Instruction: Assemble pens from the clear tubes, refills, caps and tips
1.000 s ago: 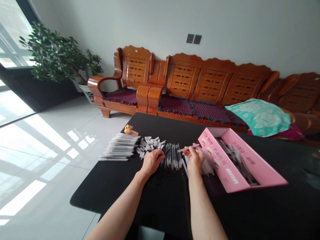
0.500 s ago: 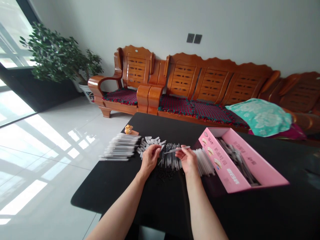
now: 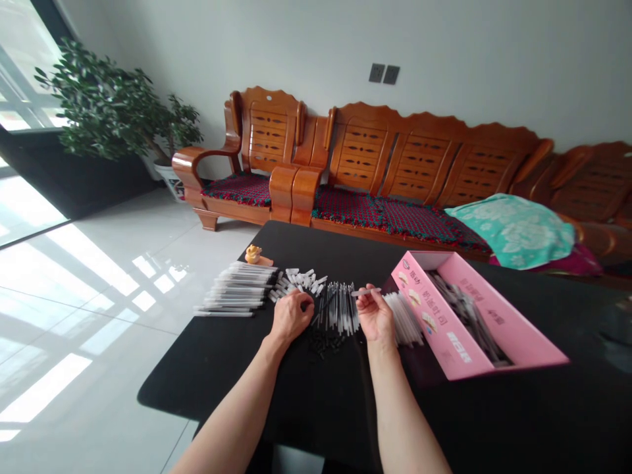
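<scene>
"Left of the long pink cardboard box (image 3: pixel 444 329), on the black table (image 3: pixel 316 421), what has the right hand (image 3: pixel 375 317) got?"

"A slim clear plastic tube (image 3: pixel 368 291), pinched between thumb and fingertips (image 3: pixel 362 297), the other fingers loosely parted. It sits just left of the box."

"And the left hand (image 3: pixel 291 318)?"

"Curled, fingers down. I can't tell whether it holds anything."

"What's between them?"

"A fanned bunch of clear tubes (image 3: pixel 336 308), with small black pieces (image 3: pixel 324 343) below it. Farther left of the box lie loose white caps (image 3: pixel 301 281) and a row of white tubes (image 3: pixel 233 293)."
</scene>
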`<action>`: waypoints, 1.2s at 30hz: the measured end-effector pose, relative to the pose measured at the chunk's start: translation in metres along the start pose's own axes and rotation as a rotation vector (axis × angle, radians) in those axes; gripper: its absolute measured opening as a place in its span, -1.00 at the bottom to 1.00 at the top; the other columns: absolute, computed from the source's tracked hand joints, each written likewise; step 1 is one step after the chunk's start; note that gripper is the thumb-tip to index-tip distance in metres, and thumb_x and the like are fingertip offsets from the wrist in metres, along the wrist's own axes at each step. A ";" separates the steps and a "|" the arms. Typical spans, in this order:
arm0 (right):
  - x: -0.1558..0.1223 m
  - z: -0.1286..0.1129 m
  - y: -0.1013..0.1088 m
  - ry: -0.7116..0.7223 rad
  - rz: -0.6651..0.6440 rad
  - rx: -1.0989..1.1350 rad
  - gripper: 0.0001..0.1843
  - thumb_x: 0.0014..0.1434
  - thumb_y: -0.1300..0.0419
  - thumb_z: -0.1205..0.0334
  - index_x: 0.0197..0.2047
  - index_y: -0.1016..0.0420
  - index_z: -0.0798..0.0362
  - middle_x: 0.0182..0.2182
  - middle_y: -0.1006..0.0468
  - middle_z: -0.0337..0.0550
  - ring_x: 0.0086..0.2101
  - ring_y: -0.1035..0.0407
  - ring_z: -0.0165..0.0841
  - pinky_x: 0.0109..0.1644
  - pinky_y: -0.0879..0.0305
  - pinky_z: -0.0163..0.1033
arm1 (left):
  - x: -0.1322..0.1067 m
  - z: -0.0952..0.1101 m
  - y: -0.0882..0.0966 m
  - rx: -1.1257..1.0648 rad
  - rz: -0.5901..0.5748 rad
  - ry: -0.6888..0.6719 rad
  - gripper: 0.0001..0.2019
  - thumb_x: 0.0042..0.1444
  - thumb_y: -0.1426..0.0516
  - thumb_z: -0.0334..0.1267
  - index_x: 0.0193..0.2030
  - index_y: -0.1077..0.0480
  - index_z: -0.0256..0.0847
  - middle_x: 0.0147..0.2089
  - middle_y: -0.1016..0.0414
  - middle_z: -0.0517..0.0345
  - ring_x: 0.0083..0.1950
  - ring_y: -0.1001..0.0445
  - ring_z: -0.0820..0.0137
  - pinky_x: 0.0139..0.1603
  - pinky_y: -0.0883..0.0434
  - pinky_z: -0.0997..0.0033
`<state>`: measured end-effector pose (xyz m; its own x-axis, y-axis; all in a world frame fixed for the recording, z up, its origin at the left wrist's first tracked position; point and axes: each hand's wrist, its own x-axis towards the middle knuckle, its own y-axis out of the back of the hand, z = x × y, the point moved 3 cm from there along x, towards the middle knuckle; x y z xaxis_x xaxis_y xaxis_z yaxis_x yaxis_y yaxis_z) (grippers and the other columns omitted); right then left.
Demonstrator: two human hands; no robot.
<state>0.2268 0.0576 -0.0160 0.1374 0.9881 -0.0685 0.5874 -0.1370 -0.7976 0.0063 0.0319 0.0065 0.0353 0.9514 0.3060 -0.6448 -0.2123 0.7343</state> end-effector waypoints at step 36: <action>-0.013 0.018 -0.021 0.008 -0.132 -0.323 -0.71 -0.03 -0.41 0.24 -0.24 -0.46 0.10 -0.40 -0.67 -0.08 -0.45 -0.58 -0.28 -0.39 -0.56 -0.26 | 0.003 0.001 -0.016 -1.128 -0.146 0.266 -0.72 -0.13 -0.35 -0.16 -0.34 -0.50 -0.33 -0.54 -0.50 0.17 -0.53 -0.44 0.48 -0.45 -0.42 0.51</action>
<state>0.1980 0.0493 -0.0090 0.0492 0.9984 0.0287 0.8227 -0.0242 -0.5680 0.0173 0.0381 -0.0035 0.0901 0.9955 0.0280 -0.9652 0.0942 -0.2440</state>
